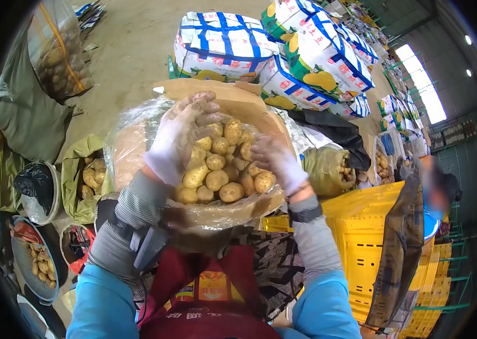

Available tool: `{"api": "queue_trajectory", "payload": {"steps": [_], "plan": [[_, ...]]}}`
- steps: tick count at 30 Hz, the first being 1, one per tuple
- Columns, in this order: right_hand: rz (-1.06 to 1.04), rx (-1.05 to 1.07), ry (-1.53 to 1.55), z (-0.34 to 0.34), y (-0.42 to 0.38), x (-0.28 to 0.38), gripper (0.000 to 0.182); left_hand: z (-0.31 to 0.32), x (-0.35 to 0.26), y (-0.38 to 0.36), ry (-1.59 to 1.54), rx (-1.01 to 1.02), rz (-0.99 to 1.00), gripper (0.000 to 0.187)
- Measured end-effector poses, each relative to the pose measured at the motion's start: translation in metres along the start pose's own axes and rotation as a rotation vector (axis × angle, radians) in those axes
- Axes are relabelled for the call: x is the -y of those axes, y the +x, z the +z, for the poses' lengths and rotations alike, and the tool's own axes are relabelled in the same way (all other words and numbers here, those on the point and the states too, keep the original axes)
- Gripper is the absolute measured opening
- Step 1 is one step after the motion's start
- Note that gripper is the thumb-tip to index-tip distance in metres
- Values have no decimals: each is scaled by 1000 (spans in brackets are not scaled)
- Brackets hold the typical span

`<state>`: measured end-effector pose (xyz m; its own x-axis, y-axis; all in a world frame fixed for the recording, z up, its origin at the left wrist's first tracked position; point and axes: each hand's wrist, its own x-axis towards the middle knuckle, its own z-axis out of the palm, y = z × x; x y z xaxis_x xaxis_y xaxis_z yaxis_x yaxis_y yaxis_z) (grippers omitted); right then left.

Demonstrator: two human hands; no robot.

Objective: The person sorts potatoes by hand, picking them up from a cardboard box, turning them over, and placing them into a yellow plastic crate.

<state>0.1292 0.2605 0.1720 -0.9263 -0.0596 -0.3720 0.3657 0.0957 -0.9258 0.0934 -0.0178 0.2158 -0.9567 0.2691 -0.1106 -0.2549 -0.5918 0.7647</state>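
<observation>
An open cardboard box [250, 101] lined with clear plastic [131, 130] stands in front of me, filled with potatoes [216, 162]. Both my hands wear dirty white gloves. My left hand [185, 127] is over the left side of the potatoes, its fingers pointing up and right; whether it holds a potato is hidden. At the right side of the pile, my right hand [278, 161] has its fingers spread over the potatoes, with nothing visible held in it.
Taped potato cartons [224, 45] stand beyond the box. To the left are a green sack [83, 175], a white bucket [52, 192] and a blue basin [35, 263]. Yellow crates [357, 243] stand at the right, near another person [436, 192].
</observation>
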Motion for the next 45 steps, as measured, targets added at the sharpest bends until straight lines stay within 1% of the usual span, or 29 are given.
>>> {"api": "queue_trajectory", "payload": {"steps": [1, 2, 3, 4, 7, 8, 10, 11, 12, 13, 15, 16, 18, 20, 21, 23, 24, 25, 27, 28, 29, 31, 32, 33, 35, 38, 41, 44, 45], "plan": [[24, 13, -121, 15, 27, -12, 46, -4, -2, 1, -36, -9, 18, 36], [122, 37, -181, 18, 67, -40, 43, -7, -3, 1, -73, -20, 36, 36], [149, 10, -314, 23, 97, -64, 45, -6, -7, -1, -96, -30, 41, 36], [293, -40, -349, 33, 121, -75, 62, -3, -13, -5, -117, -39, 47, 35], [84, -171, -690, 19, 250, -237, 71, -18, -10, 0, -170, -35, 27, 35], [186, -232, -796, 44, 220, -197, 76, -16, -11, 2, -166, -47, 19, 35], [214, -324, -843, 71, 194, -160, 76, -17, -8, 6, -186, -65, 17, 35], [228, -376, -868, 74, 190, -154, 76, -17, -9, 6, -190, -58, 38, 35], [175, -329, -785, 63, 194, -162, 74, -15, -10, 5, -194, -47, 58, 35], [17, -320, -659, 44, 211, -199, 68, -14, -11, 4, -200, -31, 76, 34], [20, -167, -206, 27, 201, -188, 65, -15, -11, 7, -196, -51, 14, 34], [76, -122, 34, 19, 188, -172, 67, -16, -9, 7, -195, -56, -17, 34], [172, -31, 515, 17, 141, -110, 71, -16, -1, 5, -196, -66, -20, 33], [75, 69, 551, 19, 93, -47, 76, -9, 4, 2, -165, -78, -30, 34], [21, 120, 567, 19, 74, -24, 79, -1, 6, 2, -85, -97, -86, 35], [-241, 128, 179, 15, 50, -2, 79, 11, 14, 2, 83, -139, -182, 38], [-363, 128, -18, 16, 37, 7, 80, 6, 30, 5, 111, -23, -151, 48], [-451, 80, -104, 23, 22, 15, 78, 31, 16, -5, 262, -39, -265, 60], [-618, -23, -276, 44, -14, 27, 76, 28, 49, 0, 312, 90, -90, 70], [-683, -79, -460, 51, -33, 34, 73, 23, 69, 5, 334, 147, -13, 75], [-695, -160, -561, 52, -40, 30, 73, 18, 88, 10, 351, 202, 65, 80], [-709, -320, -755, 54, -47, 19, 72, 19, 90, 12, 424, 293, 93, 84], [-759, -358, -758, 55, -50, 15, 72, 18, 98, 12, 469, 276, 129, 85], [-770, -368, -762, 55, -50, 14, 72, 21, 94, 9, 516, 268, 128, 84], [-784, -384, -771, 55, -50, 10, 72, 26, 84, 1, 607, 247, 122, 81], [-767, -390, -846, 57, -50, 16, 74, 25, 83, 3, 720, 215, 170, 77], [-748, -347, -719, 56, -48, 23, 75, 18, 84, 7, 637, 227, 145, 70], [-659, -192, -186, 55, -38, 12, 76, 11, 84, 16, 445, 308, 28, 66], [-698, -233, -347, 51, -39, 13, 76, 17, 76, 14, 393, 301, -64, 65]]}}
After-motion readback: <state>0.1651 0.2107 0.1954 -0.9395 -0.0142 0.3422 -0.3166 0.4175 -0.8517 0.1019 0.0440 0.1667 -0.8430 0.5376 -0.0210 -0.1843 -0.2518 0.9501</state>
